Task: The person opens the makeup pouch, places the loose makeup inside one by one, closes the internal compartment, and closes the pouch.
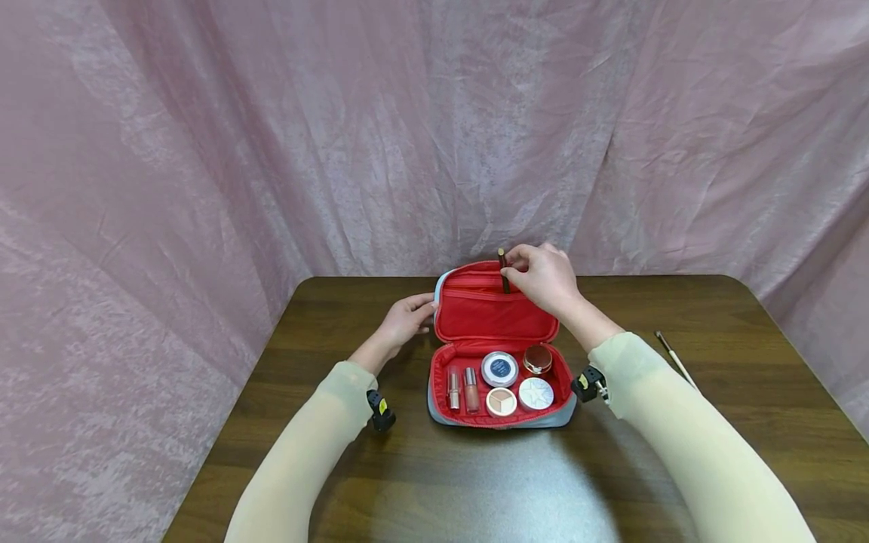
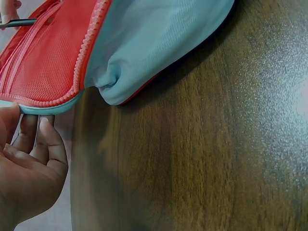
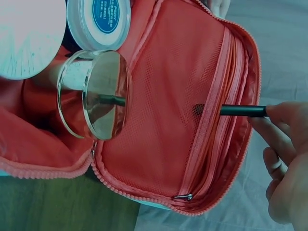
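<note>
A light-blue cosmetic bag with a red lining (image 1: 498,324) lies unzipped on the table, its lid raised at the back. My left hand (image 1: 404,323) grips the lid's left edge, thumb on one side and fingers on the other. At the lid's top, my right hand (image 1: 545,277) pinches a slim dark cosmetic pen with a gold end (image 1: 503,273). In the right wrist view the pen (image 3: 240,110) has its lower end inside the mesh pocket (image 3: 166,96), showing faintly through the mesh. The gold end is hidden there by the fingers.
In the bag's base are two lip tubes (image 1: 471,390), a round blue-labelled jar (image 1: 499,369), a three-colour palette (image 1: 502,402), a white compact (image 1: 536,394) and a shiny gold compact (image 1: 538,359). A thin brush (image 1: 674,355) lies on the table (image 1: 326,324) at right. Pink curtain (image 1: 434,136) hangs behind.
</note>
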Available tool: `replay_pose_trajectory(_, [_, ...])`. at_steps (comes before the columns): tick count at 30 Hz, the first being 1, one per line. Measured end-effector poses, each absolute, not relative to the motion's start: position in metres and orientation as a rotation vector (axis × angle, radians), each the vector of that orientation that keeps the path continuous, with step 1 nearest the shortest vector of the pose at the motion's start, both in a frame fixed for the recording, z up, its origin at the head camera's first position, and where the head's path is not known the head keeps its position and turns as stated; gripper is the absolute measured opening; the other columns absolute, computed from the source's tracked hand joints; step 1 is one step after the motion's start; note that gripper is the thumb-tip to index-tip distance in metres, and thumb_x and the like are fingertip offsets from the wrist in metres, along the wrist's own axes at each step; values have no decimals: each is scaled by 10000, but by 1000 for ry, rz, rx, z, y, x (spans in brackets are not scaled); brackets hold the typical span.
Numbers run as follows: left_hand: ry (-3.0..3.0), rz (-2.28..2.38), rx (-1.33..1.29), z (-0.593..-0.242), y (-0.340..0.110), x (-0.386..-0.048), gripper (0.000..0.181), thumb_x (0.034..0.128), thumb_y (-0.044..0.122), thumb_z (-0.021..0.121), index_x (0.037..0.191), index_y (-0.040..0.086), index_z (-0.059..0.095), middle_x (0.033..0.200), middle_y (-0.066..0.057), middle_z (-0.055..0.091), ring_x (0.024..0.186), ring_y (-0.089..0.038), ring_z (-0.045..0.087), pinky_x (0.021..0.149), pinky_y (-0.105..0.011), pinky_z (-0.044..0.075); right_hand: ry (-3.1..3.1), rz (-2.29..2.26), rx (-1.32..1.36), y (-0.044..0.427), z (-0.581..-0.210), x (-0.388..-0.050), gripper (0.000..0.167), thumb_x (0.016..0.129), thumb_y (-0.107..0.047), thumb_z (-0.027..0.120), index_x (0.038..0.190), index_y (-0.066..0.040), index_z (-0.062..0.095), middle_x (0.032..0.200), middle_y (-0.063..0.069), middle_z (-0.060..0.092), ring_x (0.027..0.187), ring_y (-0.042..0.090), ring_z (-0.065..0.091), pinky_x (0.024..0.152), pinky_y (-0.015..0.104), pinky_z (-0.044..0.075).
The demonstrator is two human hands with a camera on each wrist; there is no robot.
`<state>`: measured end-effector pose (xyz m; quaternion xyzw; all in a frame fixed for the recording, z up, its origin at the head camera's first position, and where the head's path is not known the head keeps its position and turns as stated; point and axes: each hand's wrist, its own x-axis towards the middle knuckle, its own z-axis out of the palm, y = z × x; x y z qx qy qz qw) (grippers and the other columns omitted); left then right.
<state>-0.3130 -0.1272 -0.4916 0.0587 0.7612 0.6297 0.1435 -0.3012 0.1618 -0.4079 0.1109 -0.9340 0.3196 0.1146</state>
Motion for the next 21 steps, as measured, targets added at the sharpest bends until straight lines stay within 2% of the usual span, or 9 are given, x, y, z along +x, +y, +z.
replay_pose_trajectory(7, [2207, 1813, 166, -494, -127, -315, 368, 1053, 229, 598, 1387, 80, 641, 1116, -41, 727, 944, -129, 687, 801, -345, 552, -2835, 784, 392, 159, -408, -304, 156, 913, -219, 754, 1024, -110, 751, 922, 8, 768, 946, 248, 556, 944, 464, 377])
replay_pose_trajectory(11, [2215, 1804, 165, -493, -127, -314, 373, 1055, 233, 592, 1394, 82, 636, 1132, -52, 727, 949, -129, 689, 829, -381, 555, -2898, 707, 400, 158, -409, -303, 156, 899, -232, 751, 990, -106, 754, 896, 9, 749, 937, 249, 556, 905, 457, 409])
replay_pose_trajectory(16, [2211, 1806, 163, -491, -127, -313, 373, 1056, 238, 591, 1391, 82, 638, 1114, -49, 729, 937, -128, 686, 874, -448, 548, -2941, 686, 397, 158, -412, -302, 144, 873, -207, 724, 973, -110, 757, 875, 6, 735, 973, 254, 559, 920, 461, 424])
replay_pose_trajectory(21, [2218, 1807, 158, -492, -126, -313, 373, 1055, 235, 593, 1392, 81, 637, 1087, -36, 729, 924, -125, 684, 830, -392, 557, -2949, 654, 397, 157, -415, -303, 160, 860, -199, 703, 983, -111, 756, 878, 1, 739, 984, 257, 561, 921, 460, 432])
